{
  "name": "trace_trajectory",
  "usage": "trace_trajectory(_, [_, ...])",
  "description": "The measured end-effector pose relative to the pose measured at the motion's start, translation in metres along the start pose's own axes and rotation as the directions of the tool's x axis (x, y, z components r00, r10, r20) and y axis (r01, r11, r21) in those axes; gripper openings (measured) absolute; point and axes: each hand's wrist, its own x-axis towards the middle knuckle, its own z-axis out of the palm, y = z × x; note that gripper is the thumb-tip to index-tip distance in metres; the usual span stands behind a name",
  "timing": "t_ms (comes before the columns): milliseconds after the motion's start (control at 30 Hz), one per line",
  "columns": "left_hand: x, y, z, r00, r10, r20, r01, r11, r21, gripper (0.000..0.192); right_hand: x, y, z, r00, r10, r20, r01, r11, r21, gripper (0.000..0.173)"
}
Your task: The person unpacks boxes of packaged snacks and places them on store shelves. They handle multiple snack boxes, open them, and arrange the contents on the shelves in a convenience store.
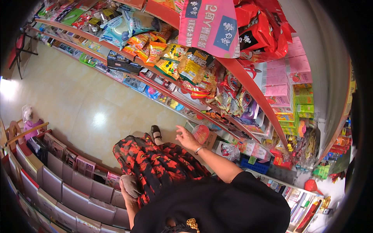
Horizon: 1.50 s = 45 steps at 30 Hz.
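Observation:
My left hand (127, 189), low and left of centre, is closed on a bunched grey-brown cloth (131, 185) beside the patterned skirt (163, 169). Bare of any object, my right hand (188, 139) reaches out with its fingers spread, a bracelet (200, 149) on the wrist. Just beyond that hand is a round red-and-pink item (201, 134) by a cardboard box (210, 141). Yellow snack bags (191, 66) and orange snack packets (156, 51) lie on the shelf ahead.
Red-edged shelves (174, 96) run diagonally across the top. A large pink bag (208, 29) and red bags (259, 35) overhang at the upper right, near stacked pink cartons (276, 90). Grey-backed boxes (74, 195) line a lower-left rack. A chair (22, 49) stands far left on the tiled floor (87, 87).

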Motion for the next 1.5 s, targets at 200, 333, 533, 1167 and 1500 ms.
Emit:
trace_trajectory(200, [0.003, -0.027, 0.008, 0.945, 0.174, 0.276, -0.106, 0.964, -0.244, 0.052, 0.023, 0.002, -0.038, 0.998, -0.066, -0.003, 0.065, 0.983, -0.172, 0.034])
trace_trajectory(333, [0.018, -0.050, 0.014, 0.921, 0.222, 0.321, -0.231, 0.973, -0.010, 0.056, 0.055, 0.004, -0.036, 0.999, -0.012, 0.049, 0.015, 0.998, -0.067, 0.051])
trace_trajectory(533, [0.037, -0.117, -0.004, 0.971, -0.018, 0.237, 0.102, 0.932, -0.348, 0.062, 0.175, -0.012, -0.010, 0.987, 0.104, -0.122, -0.032, 0.875, 0.484, 0.073])
trace_trajectory(1167, [0.055, -0.120, -0.004, 0.959, -0.014, 0.284, -0.241, -0.575, 0.782, 0.042, 0.335, -0.030, -0.053, 0.801, -0.250, -0.544, -0.126, 0.818, -0.561, 0.108])
trace_trajectory(1500, [0.056, -0.137, 0.009, 0.974, 0.153, -0.167, -0.105, 0.958, 0.267, 0.030, 0.322, -0.069, -0.042, 0.769, -0.380, -0.514, 0.116, 0.874, -0.472, 0.101])
